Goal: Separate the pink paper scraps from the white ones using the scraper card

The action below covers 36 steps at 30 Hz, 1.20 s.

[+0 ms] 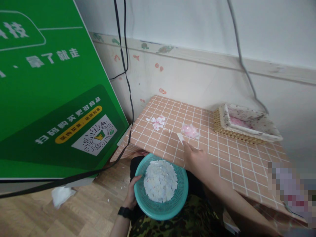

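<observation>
A teal plastic strainer basket [183, 197] rests on my lap, with a heap of small whitish paper-like pieces [160, 181] inside it. My left hand [133, 191] is closed on the basket's left rim; its fingers are partly hidden. Over the table, my right hand [195, 158] pinches a flat whitish strip [180, 137] that points away from me. Just beyond the strip lies a clear-looking bundle of pink bits [190, 131]. Farther left is a loose pile of small white and pink pieces [158, 122], with a few scraps nearby.
A brown checked cloth covers the table [170, 144]. At its back right stands a lined wicker basket [247, 133] with something pink inside. A green machine [49, 98] stands left, with a black cable [130, 95] hanging before it. White plastic [61, 197] lies on the floor.
</observation>
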Tool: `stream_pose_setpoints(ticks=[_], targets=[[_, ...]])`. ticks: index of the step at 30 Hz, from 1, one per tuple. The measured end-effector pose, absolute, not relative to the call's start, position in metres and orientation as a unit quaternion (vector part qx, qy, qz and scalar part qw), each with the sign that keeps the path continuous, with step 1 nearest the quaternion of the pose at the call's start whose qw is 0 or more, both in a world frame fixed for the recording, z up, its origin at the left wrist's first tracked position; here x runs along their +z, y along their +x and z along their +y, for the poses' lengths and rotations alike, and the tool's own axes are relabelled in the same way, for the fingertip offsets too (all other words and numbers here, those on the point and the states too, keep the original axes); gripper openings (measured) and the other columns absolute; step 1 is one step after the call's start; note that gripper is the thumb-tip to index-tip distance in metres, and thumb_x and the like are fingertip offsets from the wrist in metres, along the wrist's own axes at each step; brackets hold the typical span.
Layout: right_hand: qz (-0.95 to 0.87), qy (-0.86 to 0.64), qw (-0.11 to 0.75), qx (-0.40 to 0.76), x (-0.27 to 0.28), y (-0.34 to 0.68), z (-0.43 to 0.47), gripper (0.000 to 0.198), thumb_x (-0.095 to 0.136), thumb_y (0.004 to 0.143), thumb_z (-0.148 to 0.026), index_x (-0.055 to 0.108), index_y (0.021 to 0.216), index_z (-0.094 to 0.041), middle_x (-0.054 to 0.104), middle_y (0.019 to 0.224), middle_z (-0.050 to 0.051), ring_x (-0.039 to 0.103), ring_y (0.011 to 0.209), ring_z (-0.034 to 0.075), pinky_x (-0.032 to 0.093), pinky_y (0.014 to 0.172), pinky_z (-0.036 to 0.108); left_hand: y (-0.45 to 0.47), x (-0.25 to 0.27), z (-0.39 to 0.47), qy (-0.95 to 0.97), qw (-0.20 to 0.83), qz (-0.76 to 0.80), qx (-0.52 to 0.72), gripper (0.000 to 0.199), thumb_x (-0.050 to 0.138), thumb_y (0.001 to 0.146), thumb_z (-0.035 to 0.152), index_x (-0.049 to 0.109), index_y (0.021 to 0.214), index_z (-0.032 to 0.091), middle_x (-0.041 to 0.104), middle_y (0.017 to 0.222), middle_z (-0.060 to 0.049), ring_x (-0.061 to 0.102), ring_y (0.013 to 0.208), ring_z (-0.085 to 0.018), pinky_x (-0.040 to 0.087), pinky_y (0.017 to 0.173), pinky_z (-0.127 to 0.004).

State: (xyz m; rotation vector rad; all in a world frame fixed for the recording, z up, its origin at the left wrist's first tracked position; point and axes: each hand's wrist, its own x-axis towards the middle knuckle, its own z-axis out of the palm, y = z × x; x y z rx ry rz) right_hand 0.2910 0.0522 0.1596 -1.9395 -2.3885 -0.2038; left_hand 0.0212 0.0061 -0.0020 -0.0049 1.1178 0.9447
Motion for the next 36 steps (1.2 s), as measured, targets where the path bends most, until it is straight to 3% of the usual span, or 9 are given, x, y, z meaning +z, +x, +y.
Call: stream_pose_setpoints(ticks=[4,6,10,18,22,32,36], targets=[[-0.718,-0.684,0.085,-0.097,0.161,0.314,0.051,0.046,0.042,0.081,-0.018,0.052,0.125,-0.011,0.069,0.073,0.010,0.059,0.053,0.019,0.035,0.049,0.028,0.023,0.002,0.007,-0.002,0.749,0.502,0.432,0.012,0.072,0.065,0.021,0.070,0.070,0.011,0.073,0.063,-0.007,0.065,0.057,-0.021,0.051,0.062,-0.032],[-0.707,-0.688,0.134,-0.096,0.162,0.312,0.057,0.042,0.040,0.085,-0.022,0.055,0.123,-0.013,0.068,0.067,0.007,0.059,0.053,0.018,0.033,0.050,0.027,0.025,0.000,0.007,0.002,0.754,0.500,0.426,0.013,0.071,0.066,0.022,0.071,0.072,0.011,0.073,0.064,-0.007,0.065,0.057,-0.021,0.051,0.062,-0.032],[-0.723,-0.664,0.187,-0.041,0.163,0.295,0.079,0.037,0.038,0.088,-0.026,0.059,0.117,-0.015,0.069,0.073,0.007,0.060,0.058,0.018,0.035,0.053,0.026,0.034,-0.008,0.005,0.018,0.758,0.488,0.432,0.017,0.071,0.066,0.025,0.070,0.076,0.011,0.073,0.068,-0.006,0.065,0.059,-0.021,0.050,0.064,-0.033],[-0.792,-0.597,0.129,0.018,0.169,0.283,0.113,0.039,0.040,0.086,-0.019,0.060,0.119,-0.019,0.069,0.072,0.007,0.060,0.061,0.017,0.036,0.057,0.027,0.060,-0.012,0.002,0.005,0.787,0.448,0.423,0.018,0.069,0.069,0.026,0.070,0.077,0.010,0.074,0.071,-0.008,0.065,0.063,-0.022,0.048,0.071,-0.035],[-0.813,-0.558,0.153,0.072,0.178,0.287,0.117,0.037,0.040,0.087,-0.018,0.061,0.118,-0.020,0.069,0.075,0.005,0.060,0.062,0.015,0.037,0.058,0.025,0.060,-0.007,0.005,-0.011,0.796,0.450,0.404,0.020,0.069,0.068,0.025,0.070,0.080,0.009,0.074,0.072,-0.010,0.066,0.065,-0.025,0.048,0.072,-0.037],[-0.840,-0.530,0.113,0.044,0.166,0.270,0.118,0.043,0.041,0.085,-0.014,0.054,0.126,-0.018,0.070,0.077,0.006,0.062,0.065,0.016,0.037,0.058,0.027,0.070,-0.015,0.006,-0.003,0.821,0.422,0.384,0.028,0.065,0.071,0.032,0.070,0.086,0.008,0.075,0.076,-0.012,0.068,0.075,-0.029,0.046,0.078,-0.040],[-0.867,-0.488,0.089,0.052,0.167,0.251,0.103,0.048,0.044,0.082,-0.013,0.048,0.129,-0.015,0.069,0.096,0.011,0.063,0.071,0.017,0.040,0.060,0.027,0.084,-0.016,0.007,-0.002,0.828,0.416,0.375,0.027,0.064,0.071,0.032,0.070,0.084,0.008,0.075,0.074,-0.011,0.067,0.074,-0.028,0.046,0.077,-0.038]])
